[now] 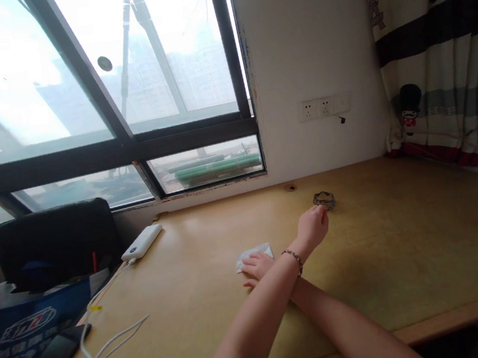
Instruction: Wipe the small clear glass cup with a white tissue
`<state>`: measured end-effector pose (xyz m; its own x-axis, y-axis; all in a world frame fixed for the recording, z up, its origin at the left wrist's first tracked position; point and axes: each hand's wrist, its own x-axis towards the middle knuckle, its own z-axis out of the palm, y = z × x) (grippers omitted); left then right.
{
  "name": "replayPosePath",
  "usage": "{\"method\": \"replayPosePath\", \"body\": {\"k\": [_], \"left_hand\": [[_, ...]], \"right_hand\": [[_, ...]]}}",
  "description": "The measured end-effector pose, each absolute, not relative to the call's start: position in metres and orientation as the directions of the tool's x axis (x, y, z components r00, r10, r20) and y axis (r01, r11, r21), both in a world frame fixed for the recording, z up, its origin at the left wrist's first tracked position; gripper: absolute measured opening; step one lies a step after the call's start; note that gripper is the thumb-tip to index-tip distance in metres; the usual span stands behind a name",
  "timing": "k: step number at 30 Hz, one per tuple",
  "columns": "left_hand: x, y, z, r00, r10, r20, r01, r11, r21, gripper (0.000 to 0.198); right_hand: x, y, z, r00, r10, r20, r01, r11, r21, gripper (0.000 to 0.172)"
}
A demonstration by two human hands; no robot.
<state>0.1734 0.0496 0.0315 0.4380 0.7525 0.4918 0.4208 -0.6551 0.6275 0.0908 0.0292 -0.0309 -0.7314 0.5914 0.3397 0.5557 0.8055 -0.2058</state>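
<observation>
My arms are crossed over a wooden desk point(407, 251). My left hand point(313, 228), with a bead bracelet on its wrist, reaches right. Its fingers are curled together and pinch the near rim of a small round dish point(324, 198). My right hand point(257, 266) passes under the left forearm and lies flat on a white tissue point(254, 253), fingers stretched out. The left forearm hides part of that hand.
A white power bank point(142, 241) with a white cable point(105, 337) lies at the desk's left. A black chair point(53, 238) and a blue bag point(25, 330) stand further left. Window behind, wall sockets point(318, 108), striped curtain point(437, 47) at right.
</observation>
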Motion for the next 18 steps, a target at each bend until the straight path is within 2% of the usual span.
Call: {"method": "replayPosePath", "body": {"k": [3, 7, 14, 18], "left_hand": [[0.211, 0.066, 0.022, 0.513, 0.688, 0.513, 0.516, -0.725, 0.457, 0.035], [0.236, 0.084, -0.003, 0.537, 0.729, 0.424, 0.634, -0.681, 0.367, 0.051], [0.229, 0.105, -0.021, 0.577, 0.729, 0.369, 0.665, -0.681, 0.305, 0.048], [0.226, 0.106, -0.017, 0.573, 0.748, 0.334, 0.673, -0.663, 0.328, 0.042]], "right_hand": [[0.091, 0.023, -0.034, -0.714, 0.587, 0.382, 0.545, 0.808, -0.223, 0.028], [0.095, 0.019, -0.032, -0.637, 0.617, 0.462, 0.534, 0.785, -0.314, 0.023], [0.095, 0.020, -0.031, -0.609, 0.655, 0.447, 0.543, 0.755, -0.368, 0.023], [0.095, 0.020, -0.031, -0.615, 0.657, 0.436, 0.546, 0.754, -0.364, 0.024]]}}
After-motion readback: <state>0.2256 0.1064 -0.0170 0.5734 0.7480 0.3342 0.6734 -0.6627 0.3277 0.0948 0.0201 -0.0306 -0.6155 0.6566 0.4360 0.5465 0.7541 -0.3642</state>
